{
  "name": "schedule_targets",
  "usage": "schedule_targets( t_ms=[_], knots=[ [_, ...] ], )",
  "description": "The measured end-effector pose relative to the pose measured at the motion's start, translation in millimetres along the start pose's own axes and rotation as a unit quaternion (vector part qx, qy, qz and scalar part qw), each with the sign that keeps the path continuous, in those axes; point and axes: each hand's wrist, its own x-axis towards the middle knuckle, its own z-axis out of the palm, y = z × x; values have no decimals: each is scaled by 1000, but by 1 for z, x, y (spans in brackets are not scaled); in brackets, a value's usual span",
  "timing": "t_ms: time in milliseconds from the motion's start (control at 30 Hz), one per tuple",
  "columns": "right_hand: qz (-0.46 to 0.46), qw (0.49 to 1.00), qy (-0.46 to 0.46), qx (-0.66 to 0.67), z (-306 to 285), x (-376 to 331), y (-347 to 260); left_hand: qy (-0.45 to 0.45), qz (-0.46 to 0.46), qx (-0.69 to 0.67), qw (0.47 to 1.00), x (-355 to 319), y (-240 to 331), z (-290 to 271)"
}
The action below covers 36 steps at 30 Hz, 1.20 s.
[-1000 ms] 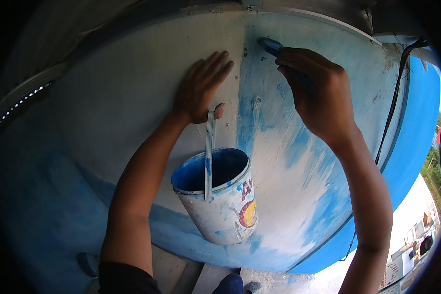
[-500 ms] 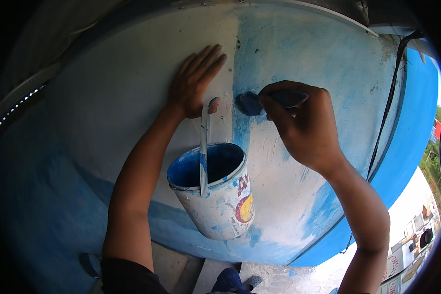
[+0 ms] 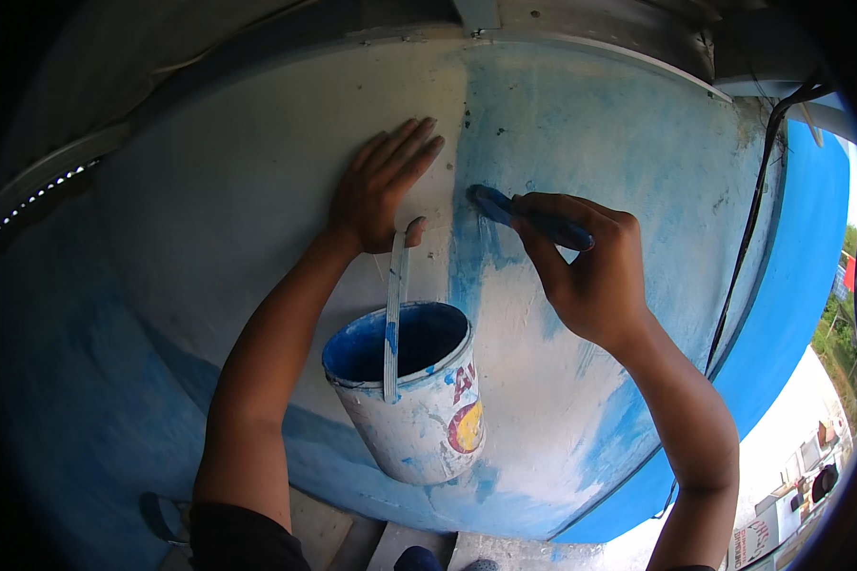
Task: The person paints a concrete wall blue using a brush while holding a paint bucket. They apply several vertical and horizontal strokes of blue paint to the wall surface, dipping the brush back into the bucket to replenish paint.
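Note:
My left hand (image 3: 381, 186) lies against the wall (image 3: 533, 352) with its fingers stretched out. From its thumb hangs a white paint bucket (image 3: 414, 433) by a strap-like handle (image 3: 392, 328). Blue paint coats the bucket's inside, and splashes mark its outside. My right hand (image 3: 595, 266) is closed round the handle of a paintbrush (image 3: 495, 207), its blue bristles touching the wall to the right of my left hand. A blue painted strip runs down the wall under the brush, beside a pale area on the left.
A black cable (image 3: 747, 233) runs down the wall's right side, next to a bright blue curved surface (image 3: 795, 257). Metal framing (image 3: 600, 59) borders the top. Below are a pale ledge (image 3: 524, 552) and the tips of my footwear (image 3: 417, 560).
My right hand has tilted the brush, so its bristles show narrower and slightly higher on the wall. The whole view has shifted a little; my left hand still rests on the wall with the bucket hanging.

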Motion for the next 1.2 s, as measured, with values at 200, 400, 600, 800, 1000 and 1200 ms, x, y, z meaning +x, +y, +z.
schedule_targets(
  t_ms=[200,400,600,800,1000,1200],
  knots=[
    [3,999,43,10,1,-6,8,6,3,12,1000,-1,0,1],
    [0,998,63,-13,6,-18,18,29,15,6,999,1,-2,8],
    [13,999,-39,17,7,-19,13,39,20,17,999,-3,-5,8],
    [-168,963,98,-184,-17,-13,31,58,23,0,998,-1,-3,12],
    [-220,923,-190,-252,-8,-96,10,51,25,-11,998,-1,-6,7],
    [-23,993,-51,-102,-53,-28,17,42,30,-19,998,-1,-9,3]
  ],
)
